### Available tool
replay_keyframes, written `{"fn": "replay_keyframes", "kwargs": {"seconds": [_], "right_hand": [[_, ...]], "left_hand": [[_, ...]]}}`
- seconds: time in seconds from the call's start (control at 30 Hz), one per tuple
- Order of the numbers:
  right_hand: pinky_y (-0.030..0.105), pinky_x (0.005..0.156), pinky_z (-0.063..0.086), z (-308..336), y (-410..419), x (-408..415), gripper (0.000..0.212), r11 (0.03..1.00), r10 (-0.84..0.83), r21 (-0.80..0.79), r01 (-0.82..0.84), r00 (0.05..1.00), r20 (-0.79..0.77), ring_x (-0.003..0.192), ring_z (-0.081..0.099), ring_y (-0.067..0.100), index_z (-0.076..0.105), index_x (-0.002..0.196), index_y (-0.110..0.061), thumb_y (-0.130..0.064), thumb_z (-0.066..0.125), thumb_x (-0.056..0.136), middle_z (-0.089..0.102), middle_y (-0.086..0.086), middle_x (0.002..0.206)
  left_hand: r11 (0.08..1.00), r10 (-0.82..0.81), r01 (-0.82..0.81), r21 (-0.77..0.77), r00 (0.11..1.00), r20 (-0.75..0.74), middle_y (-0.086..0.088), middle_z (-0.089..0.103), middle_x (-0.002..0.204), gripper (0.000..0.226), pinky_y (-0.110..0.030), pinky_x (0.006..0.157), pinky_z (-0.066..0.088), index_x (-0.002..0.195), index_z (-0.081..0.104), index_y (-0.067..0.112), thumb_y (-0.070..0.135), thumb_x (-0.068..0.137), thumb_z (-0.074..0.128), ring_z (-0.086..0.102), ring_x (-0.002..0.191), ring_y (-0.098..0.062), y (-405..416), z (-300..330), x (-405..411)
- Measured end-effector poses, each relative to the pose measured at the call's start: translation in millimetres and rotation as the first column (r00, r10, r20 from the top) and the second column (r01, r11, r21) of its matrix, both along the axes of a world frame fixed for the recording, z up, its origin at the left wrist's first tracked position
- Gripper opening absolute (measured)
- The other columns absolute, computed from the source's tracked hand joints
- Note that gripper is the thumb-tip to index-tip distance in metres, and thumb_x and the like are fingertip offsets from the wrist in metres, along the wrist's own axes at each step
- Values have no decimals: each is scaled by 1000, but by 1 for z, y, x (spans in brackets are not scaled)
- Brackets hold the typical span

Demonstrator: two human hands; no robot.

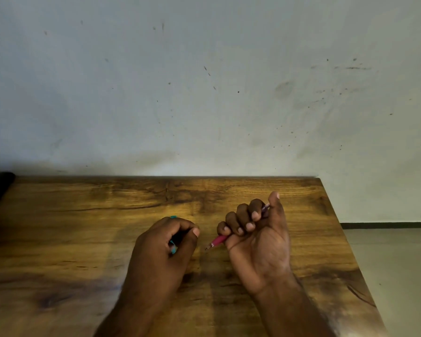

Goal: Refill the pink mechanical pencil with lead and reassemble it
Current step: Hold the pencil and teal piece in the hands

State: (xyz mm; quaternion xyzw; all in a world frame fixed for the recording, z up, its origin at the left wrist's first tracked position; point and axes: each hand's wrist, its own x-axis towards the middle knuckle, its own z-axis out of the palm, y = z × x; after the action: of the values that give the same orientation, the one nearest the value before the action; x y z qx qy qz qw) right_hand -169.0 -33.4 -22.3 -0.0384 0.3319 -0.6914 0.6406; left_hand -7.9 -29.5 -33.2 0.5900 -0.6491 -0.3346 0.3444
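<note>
Right hand (255, 239): clenched in a fist around the pink mechanical pencil (218, 240), palm side turned up toward the camera, thumb raised; lower centre-right of the frame.
Pencil position: held just above the tabletop (83, 239), not resting on it as far as I can tell; most of the barrel is hidden inside the fist.
Pencil long axis: diagonal, tip end poking out at the lower left of the fist, the other end showing at the upper right beside the thumb.
Tip direction: points down-left, toward the left hand.
Left hand (165, 244): curled closed around a small teal object (173, 249), of which only slivers show between the fingers and above the knuckles; probably the lead container, but too hidden to confirm.
Key relation: the teal object lies to the left of the pencil tip, near it but apart; the two hands do not touch.
Nearer hand: right hand already has the pencil; left hand is the free partner for the cap or lead.
Judgement: the lead must enter from the upper-right end, which faces away from the left hand, so one of the two likely needs turning.
Count, pencils: one.
Count, teal objects: one seen.
Count, loose leads: none visible.
Count, hands: two.
</note>
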Motion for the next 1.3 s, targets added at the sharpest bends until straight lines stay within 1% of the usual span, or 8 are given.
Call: {"fn": "replay_keyframes", "kwargs": {"seconds": [0.23,0.33,0.47,0.6,0.7,0.83,0.97,1.3], "right_hand": [[35,59,30,0,0,-2,53,1000,-24,-4,24,999,25,55,26,15,43,63,-17,-53,47,102,30,-2,54],[34,59,32,0,-1,-4,56,999,-37,-7,37,998,47,54,28,15,44,63,-17,-57,46,101,31,-2,54],[33,58,33,-2,-1,-7,53,998,-65,-20,66,995,77,54,28,15,43,60,-19,-52,46,102,31,-3,52],[33,59,34,-1,-2,-9,55,996,-86,-11,88,991,98,55,29,14,45,61,-19,-56,46,101,32,-3,53],[32,59,34,0,-2,-10,54,995,-97,-5,98,990,99,55,27,14,43,60,-20,-53,46,102,31,-3,53],[32,58,34,1,-2,-11,53,995,-100,3,101,988,114,55,28,14,44,61,-20,-55,46,101,31,-4,53],[32,56,33,1,-3,-11,51,996,-88,-2,89,991,102,55,27,14,42,61,-20,-50,46,102,29,-4,53],[33,60,33,-2,-3,-13,52,997,-70,-21,73,993,97,55,30,15,46,65,-20,-57,43,101,32,-3,57]], "left_hand": [[1000,-4,4,-5,1000,22,19,68,83,12,-19,65,49,82,71,35,28,91,69,66,83,-5,0,0,1],[1000,2,-2,-4,1000,12,19,68,83,12,-21,66,51,82,71,35,27,91,70,66,83,-6,0,-1,2],[1000,6,-6,-7,1000,8,19,69,85,13,-23,66,51,82,72,35,24,89,72,67,84,-5,-1,-2,2],[1000,1,-1,1,1000,9,21,68,87,15,-16,64,49,84,72,35,20,87,76,65,84,-5,-1,-3,3],[1000,-1,1,2,1000,7,21,68,87,17,-13,64,46,85,73,35,19,85,78,63,82,-4,-2,-3,3],[1000,1,-1,20,1000,10,22,66,87,17,-13,63,45,86,73,36,20,85,79,62,80,-4,-1,-4,4],[1000,-4,3,10,1000,12,23,66,88,14,-10,65,45,87,73,34,21,85,78,62,80,-3,-1,-3,4],[1000,8,-8,14,1000,13,20,67,84,12,-12,64,44,87,73,35,23,86,77,63,82,-3,-2,-4,4]]}}
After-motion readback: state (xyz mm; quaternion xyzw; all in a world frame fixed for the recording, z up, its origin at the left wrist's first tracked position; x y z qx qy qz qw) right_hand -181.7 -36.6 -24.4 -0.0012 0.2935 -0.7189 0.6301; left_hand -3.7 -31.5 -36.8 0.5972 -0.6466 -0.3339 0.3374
